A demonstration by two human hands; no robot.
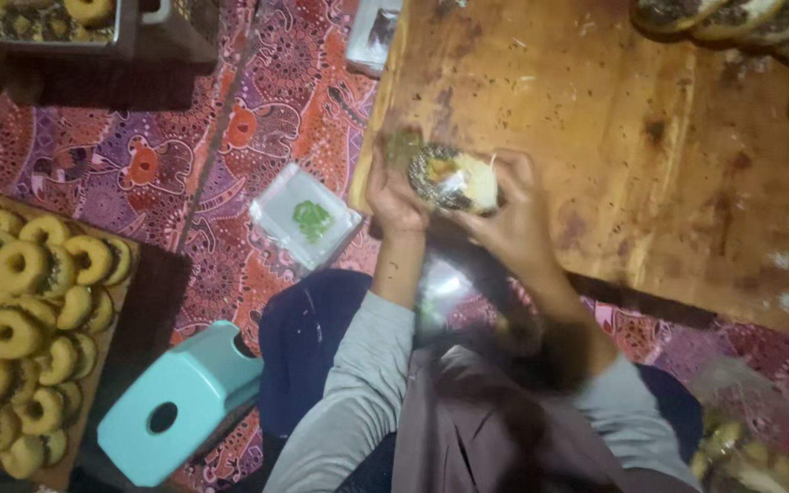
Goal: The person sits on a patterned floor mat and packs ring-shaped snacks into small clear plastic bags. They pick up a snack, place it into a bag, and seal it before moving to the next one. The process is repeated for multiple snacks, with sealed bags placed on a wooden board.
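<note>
Filled doughnut (454, 180) was gripped between fingers of left hand (393, 199) and right hand (513, 215), held just above near edge of wooden table (650, 137); topping likely shed if squeezed; a slip risked a drop onto patterned cloth (230, 146); small clear packet (306, 217) lay beside.

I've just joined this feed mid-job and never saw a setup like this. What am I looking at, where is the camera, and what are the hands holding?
There is no machine here: a person works with two bare hands. The single camera sits on the person's head and looks down. Both the left hand and the right hand hold one filled doughnut at the edge of a wooden board. More doughnuts fill a tray on the left. On the patterned cloth lie a clear packet with something green inside and a teal stool.
</note>
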